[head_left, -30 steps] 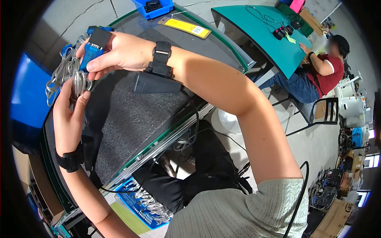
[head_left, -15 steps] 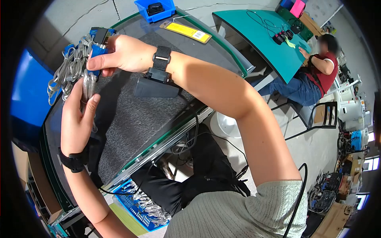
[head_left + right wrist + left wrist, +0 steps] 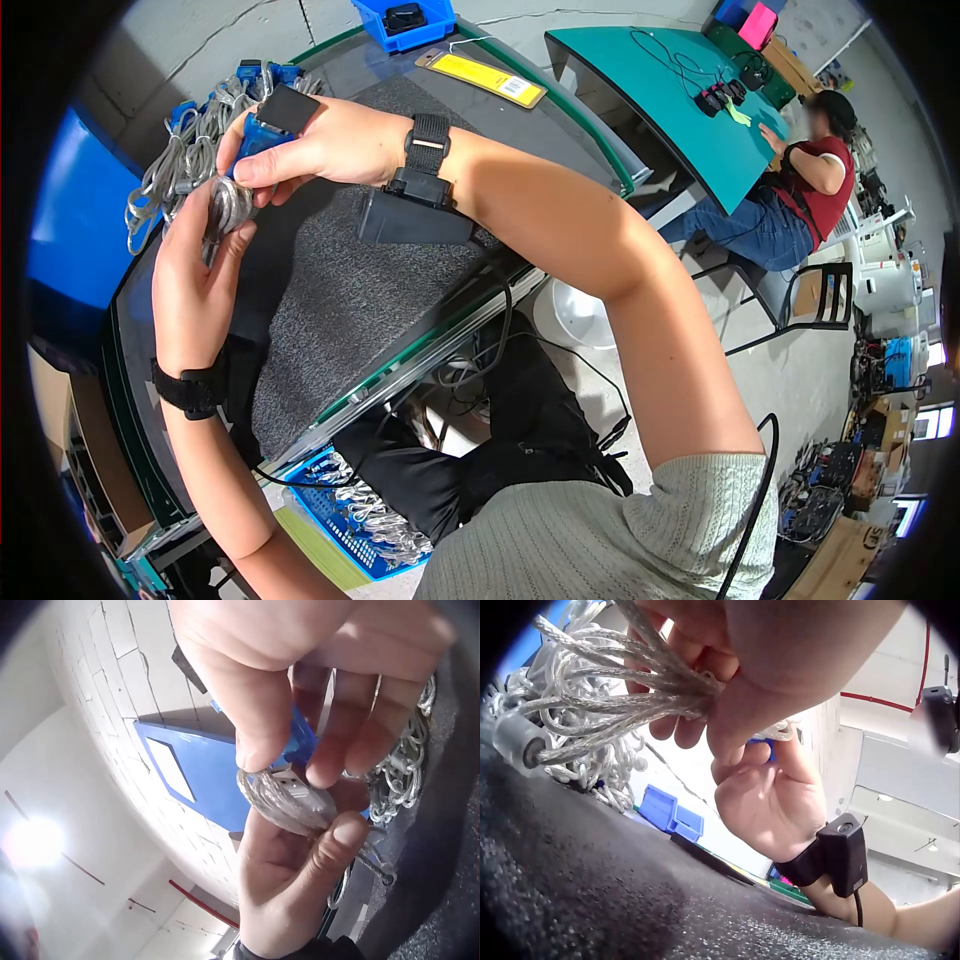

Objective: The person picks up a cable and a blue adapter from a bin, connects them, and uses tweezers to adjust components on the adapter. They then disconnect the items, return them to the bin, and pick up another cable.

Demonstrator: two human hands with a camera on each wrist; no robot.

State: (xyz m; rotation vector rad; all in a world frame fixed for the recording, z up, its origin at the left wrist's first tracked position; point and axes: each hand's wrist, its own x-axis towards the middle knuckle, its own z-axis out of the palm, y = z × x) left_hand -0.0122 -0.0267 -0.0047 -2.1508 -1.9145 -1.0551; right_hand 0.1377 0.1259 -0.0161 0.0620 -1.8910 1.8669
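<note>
In the head view my left hand [image 3: 195,285] grips a looped coil of clear-sheathed grey cable [image 3: 232,205] between thumb and fingers. My right hand [image 3: 325,145] holds the cable's blue connector [image 3: 262,138], which carries a black cap [image 3: 290,107]. Both hands meet over the table's left end. The right wrist view shows a metal USB plug [image 3: 285,778] against the coil, under the right thumb. In the left wrist view the strands fan out from the left fingers, and a clear cylindrical piece [image 3: 521,742] sits on one strand.
A heap of similar cables [image 3: 165,185] lies just beyond the hands. Farther back are a blue bin [image 3: 430,40] and a yellow packaged strip [image 3: 485,78]. A dark mat [image 3: 330,300] covers the table. Below stands a blue basket [image 3: 375,570] of cables. Another person [image 3: 825,175] sits at a green table [image 3: 650,100].
Both hands have shifted slightly right in the head view. The right hand turned the connector, so its cap shows edge-on midway and broad again now. The coil looks rounder and sits closer to the connector.
</note>
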